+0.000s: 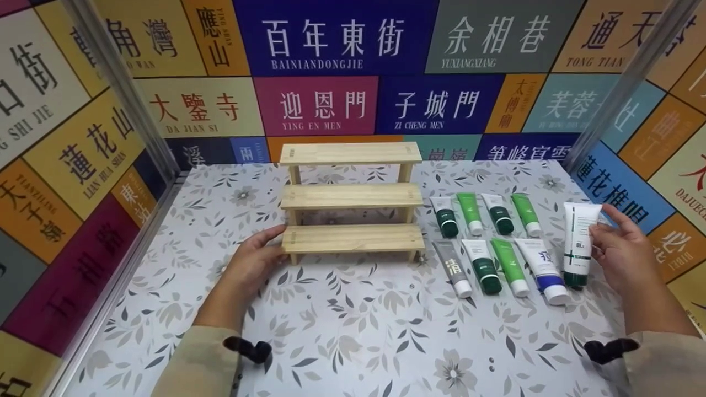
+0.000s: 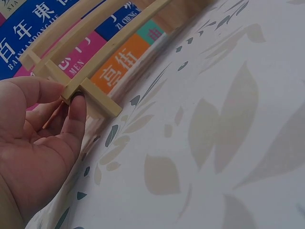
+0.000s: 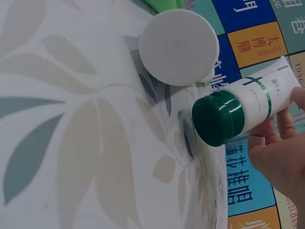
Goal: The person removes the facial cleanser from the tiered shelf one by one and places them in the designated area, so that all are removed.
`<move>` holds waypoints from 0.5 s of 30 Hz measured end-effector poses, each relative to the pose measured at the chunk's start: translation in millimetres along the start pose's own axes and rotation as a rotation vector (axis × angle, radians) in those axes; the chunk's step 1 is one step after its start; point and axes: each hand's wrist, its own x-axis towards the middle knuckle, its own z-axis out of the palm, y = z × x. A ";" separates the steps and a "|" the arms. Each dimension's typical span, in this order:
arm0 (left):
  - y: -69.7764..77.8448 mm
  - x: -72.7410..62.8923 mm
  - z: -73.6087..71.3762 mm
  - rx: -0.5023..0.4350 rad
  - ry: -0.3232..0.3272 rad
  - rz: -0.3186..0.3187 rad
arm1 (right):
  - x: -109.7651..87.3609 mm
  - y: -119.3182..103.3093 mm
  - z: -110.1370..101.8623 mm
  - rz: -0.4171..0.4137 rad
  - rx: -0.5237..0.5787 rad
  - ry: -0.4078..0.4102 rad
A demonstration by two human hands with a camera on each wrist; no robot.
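A three-step wooden rack point(image 1: 353, 238) stands near the middle of the table. My left hand point(image 1: 255, 263) pinches the left end of its lowest step; in the left wrist view, thumb and fingers point(image 2: 45, 90) close on the corner of that wooden board point(image 2: 102, 59). On the right, my right hand point(image 1: 626, 251) holds a white squeeze tube point(image 1: 577, 242) with a dark green cap, cap end down. The right wrist view shows the fingers point(image 3: 286, 121) at the upper part of this tube point(image 3: 259, 98). Whether its cap touches the table cannot be told.
Several tubes lie in two rows right of the rack, including a grey tube point(image 1: 452, 270), a green tube point(image 1: 510, 267) and a white-and-blue tube point(image 1: 543, 270). The floral tablecloth point(image 1: 342, 331) covers the table. Printed sign panels point(image 1: 342, 36) wall the back and sides.
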 end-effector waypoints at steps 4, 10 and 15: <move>-0.8 0.7 -0.7 -0.005 -0.006 -0.001 | 14.0 1.3 -1.4 0.117 -0.139 0.042; -0.2 0.9 -1.0 0.000 -0.010 -0.015 | 31.3 2.3 -4.1 0.246 -0.290 0.074; 0.7 -0.2 -1.8 -0.006 -0.020 -0.012 | 39.2 6.2 -3.8 0.286 -0.434 0.079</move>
